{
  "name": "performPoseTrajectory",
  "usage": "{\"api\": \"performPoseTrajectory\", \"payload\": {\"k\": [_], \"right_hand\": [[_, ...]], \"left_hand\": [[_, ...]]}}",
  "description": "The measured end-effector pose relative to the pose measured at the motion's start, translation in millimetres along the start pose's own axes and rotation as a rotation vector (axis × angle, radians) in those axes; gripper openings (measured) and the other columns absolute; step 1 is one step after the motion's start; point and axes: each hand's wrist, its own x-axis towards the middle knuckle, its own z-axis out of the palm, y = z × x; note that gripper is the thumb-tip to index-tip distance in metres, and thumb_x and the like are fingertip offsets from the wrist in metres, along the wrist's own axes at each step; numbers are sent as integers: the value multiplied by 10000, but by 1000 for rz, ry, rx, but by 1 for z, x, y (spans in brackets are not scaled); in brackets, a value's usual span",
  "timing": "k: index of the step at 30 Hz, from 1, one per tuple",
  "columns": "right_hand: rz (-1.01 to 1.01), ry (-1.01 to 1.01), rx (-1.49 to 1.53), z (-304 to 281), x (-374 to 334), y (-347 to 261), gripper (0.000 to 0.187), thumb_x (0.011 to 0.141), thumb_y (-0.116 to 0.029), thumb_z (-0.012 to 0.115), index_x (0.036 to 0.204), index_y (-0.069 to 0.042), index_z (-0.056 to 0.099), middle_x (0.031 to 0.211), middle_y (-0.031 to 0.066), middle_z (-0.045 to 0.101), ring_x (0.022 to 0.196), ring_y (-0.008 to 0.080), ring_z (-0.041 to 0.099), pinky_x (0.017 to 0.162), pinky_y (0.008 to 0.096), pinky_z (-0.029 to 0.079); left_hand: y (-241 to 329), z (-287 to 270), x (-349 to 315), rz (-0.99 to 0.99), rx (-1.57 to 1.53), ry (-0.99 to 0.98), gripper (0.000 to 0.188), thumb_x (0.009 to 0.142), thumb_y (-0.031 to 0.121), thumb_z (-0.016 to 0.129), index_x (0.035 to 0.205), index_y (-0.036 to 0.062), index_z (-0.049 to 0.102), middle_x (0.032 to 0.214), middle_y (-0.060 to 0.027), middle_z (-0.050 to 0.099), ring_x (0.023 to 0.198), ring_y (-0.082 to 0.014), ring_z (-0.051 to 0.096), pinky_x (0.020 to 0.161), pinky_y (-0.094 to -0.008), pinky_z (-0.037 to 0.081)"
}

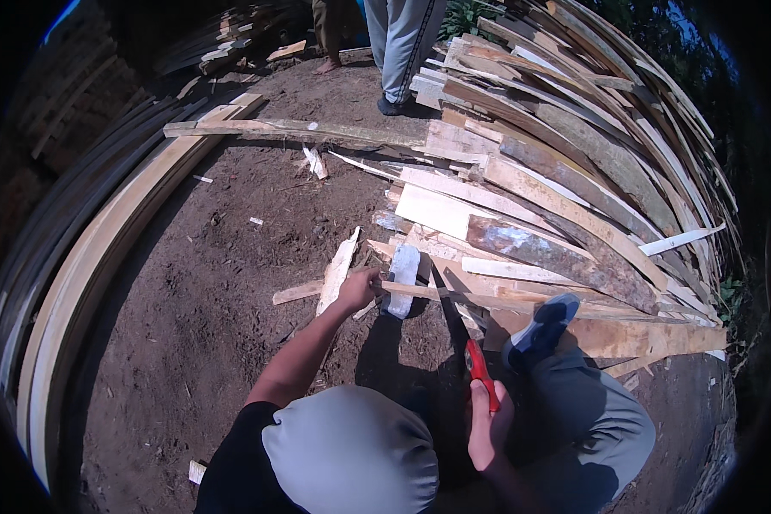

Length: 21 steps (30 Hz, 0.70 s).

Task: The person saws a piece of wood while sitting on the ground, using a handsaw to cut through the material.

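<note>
My left hand is closed around a thin wooden strip that lies across the dirt and runs right under my foot. My right hand grips the red handle of a tool, probably a handsaw, whose dark blade reaches up to the strip. My blue shoe presses on the strip and on a wide plank. A short pale block stands just right of my left hand, under the strip. My grey-trousered knee fills the lower middle.
A big heap of rough planks covers the right side. Long boards curve along the left. A pale offcut lies on the brown dirt. Another person's legs stand at the top beside a long board.
</note>
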Motion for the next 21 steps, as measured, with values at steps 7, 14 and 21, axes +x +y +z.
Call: {"api": "performPoseTrajectory", "payload": {"k": [7,14,21], "right_hand": [[-22,69,116,-20,5,32,269,1034,-193,593,814,-50,536,672,-29,487,600,33,423,551,242,344],[64,38,227,-12,9,40,267,1037,-206,600,831,-40,571,674,-37,487,606,28,421,558,240,347],[-6,35,67,-6,8,58,267,1037,-195,601,829,-30,568,683,-11,490,630,48,412,572,269,364]], "left_hand": [[-17,28,-14,21,-143,55,273,815,94,805,1015,21,633,959,-143,659,873,-240,658,740,-376,536],[-24,26,-16,-29,-201,16,317,898,73,681,1137,4,485,1070,-208,607,963,-318,639,813,-394,532],[-8,34,-11,-279,-336,-53,435,1032,403,512,1152,-15,485,1090,-245,637,1005,-353,637,862,-436,508]]}}
